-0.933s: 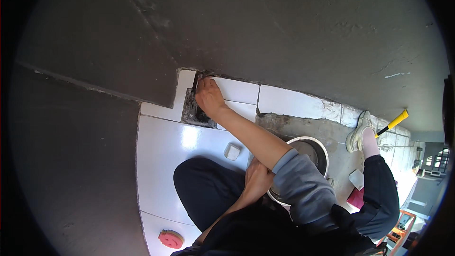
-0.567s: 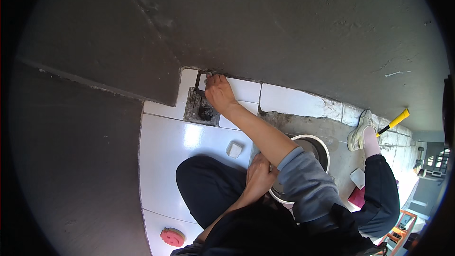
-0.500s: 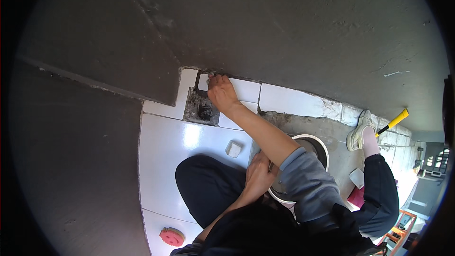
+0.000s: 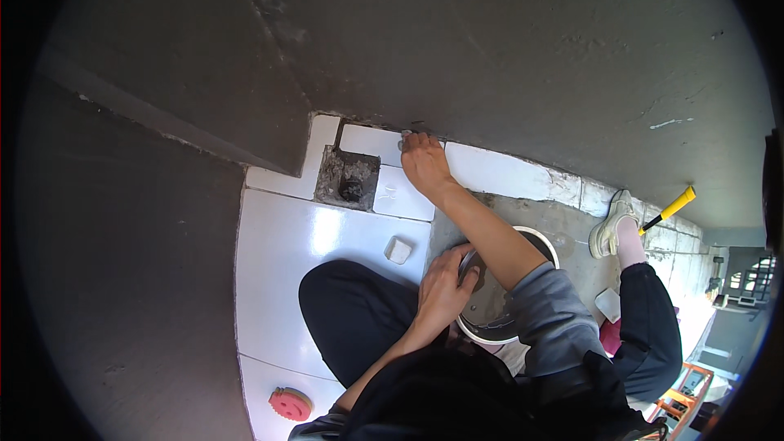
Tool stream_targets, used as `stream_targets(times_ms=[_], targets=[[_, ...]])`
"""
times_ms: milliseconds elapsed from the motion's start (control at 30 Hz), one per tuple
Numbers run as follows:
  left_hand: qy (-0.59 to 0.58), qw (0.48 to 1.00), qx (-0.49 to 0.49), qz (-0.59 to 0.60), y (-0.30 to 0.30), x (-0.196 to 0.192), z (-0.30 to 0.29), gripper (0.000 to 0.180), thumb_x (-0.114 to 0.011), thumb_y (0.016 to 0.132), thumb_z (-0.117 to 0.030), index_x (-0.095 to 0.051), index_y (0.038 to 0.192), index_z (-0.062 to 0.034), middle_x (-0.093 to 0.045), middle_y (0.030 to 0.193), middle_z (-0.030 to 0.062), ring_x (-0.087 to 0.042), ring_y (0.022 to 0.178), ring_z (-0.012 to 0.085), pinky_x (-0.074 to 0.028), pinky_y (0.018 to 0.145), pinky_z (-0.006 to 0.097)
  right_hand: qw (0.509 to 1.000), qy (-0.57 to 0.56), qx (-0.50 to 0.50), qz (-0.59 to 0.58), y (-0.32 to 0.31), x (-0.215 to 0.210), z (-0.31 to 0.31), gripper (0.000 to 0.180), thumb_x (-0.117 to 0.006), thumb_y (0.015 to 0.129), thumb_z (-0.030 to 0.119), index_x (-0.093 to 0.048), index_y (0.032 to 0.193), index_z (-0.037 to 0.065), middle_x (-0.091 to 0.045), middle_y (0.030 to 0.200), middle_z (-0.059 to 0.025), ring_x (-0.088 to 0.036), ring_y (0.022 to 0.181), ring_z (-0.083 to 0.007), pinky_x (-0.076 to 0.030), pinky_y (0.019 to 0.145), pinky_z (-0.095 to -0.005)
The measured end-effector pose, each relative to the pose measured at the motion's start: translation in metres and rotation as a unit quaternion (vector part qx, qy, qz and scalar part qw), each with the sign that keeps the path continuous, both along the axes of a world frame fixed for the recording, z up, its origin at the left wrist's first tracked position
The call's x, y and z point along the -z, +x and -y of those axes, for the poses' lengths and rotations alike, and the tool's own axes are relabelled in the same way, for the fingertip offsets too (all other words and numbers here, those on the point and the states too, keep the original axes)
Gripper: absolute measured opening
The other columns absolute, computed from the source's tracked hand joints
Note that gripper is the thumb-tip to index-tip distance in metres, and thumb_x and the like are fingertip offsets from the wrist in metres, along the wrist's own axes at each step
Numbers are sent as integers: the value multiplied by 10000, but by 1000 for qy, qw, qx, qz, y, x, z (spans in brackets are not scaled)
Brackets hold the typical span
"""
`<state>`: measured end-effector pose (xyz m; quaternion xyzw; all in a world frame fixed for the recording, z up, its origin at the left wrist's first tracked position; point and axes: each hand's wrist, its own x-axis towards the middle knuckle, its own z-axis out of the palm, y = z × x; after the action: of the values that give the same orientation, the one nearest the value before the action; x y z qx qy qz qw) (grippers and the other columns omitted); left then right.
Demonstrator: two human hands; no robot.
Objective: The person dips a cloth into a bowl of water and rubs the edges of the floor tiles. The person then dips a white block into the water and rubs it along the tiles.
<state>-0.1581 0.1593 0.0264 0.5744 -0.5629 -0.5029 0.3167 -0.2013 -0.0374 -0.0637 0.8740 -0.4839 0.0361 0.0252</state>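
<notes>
right hand (image 4: 425,159) is stretched way out to the foot of the grey wall (image 4: 490,41), fingers curled together and pinching something small and grey right at the joint where the white tiles (image 4: 490,171) meet the wall; too small to tell what the bit actually is, could be a spacer or a dab of mortar; the joint runs roughly left to right along the wall base, and the hand sits on it from the near side, knuckles up, forearm reaching in diagonally from lower right

left hand (image 4: 441,290) is much closer to the body, fingers spread and draped over the near rim of the round white bucket (image 4: 545,247) with grey mix in it; looks like it's steadying it more than gripping; so the bucket is basically under the right elbow, and the wall joint lies up and slightly left from it

just left of the right hand there's a square opening (image 4: 349,178) in the tiles with rough grey fill and a dark hole; a small white block (image 4: 398,250) lies on the big glossy tile nearer the knee; red toothed disc (image 4: 290,403) down by the lower edge; yellow-handled tool (image 4: 670,211) off to the right past the shoe
</notes>
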Motion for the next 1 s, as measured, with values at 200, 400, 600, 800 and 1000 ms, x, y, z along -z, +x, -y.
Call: stream_targets(times_ms=[200, 400, 600, 800, 1000], targets=[[16, 1000, 7, -10, 0, 1, 1, 380, -606, 872, -181, -558, 1227, -53, -625, 1082, 192, -563, 1039, 399, -442, 905, 458, 1000, -11, 23, -18, -37, -3, -8, 210, -554, 798, 65, -703, 905, -38, -649, 1028, -181, -606, 995, -288, -492, 867, -389], [9, 1000, 1, -11, -1, 3, -1, 380, -605, 876, -185, -563, 1228, -46, -626, 1112, 191, -566, 1057, 391, -441, 921, 444, 999, -9, 44, -22, -72, 1, -18, 183, -559, 806, 68, -701, 871, -26, -657, 972, -178, -634, 944, -292, -523, 798, -366], [-6, 1000, -7, -1, -1, 6, -2, 368, -625, 877, -177, -571, 1210, -30, -638, 1092, 157, -598, 1041, 327, -463, 905, 401, 992, 57, 99, -61, -128, -3, -21, 170, -596, 761, 71, -707, 863, -8, -674, 904, -187, -663, 848, -302, -556, 725, -373], [-10, 1000, -2, 1, -2, 5, -1, 370, -633, 870, -165, -574, 1209, -29, -639, 1092, 155, -599, 1041, 325, -463, 903, 404, 649, 396, 407, 506, -159, -43, -8, 288, -490, 859, 57, -678, 1077, 68, -645, 930, -27, -600, 797, -166, -558, 673, -328], [8, 1000, 1, 12, 2, 1, -1, 370, -639, 872, -164, -573, 1214, -37, -641, 1103, 143, -597, 1040, 321, -465, 898, 397, 625, 453, 264, 578, -98, -52, 2, 307, -474, 881, 62, -692, 1098, 65, -655, 972, -62, -612, 887, -171, -555, 705, -319]])
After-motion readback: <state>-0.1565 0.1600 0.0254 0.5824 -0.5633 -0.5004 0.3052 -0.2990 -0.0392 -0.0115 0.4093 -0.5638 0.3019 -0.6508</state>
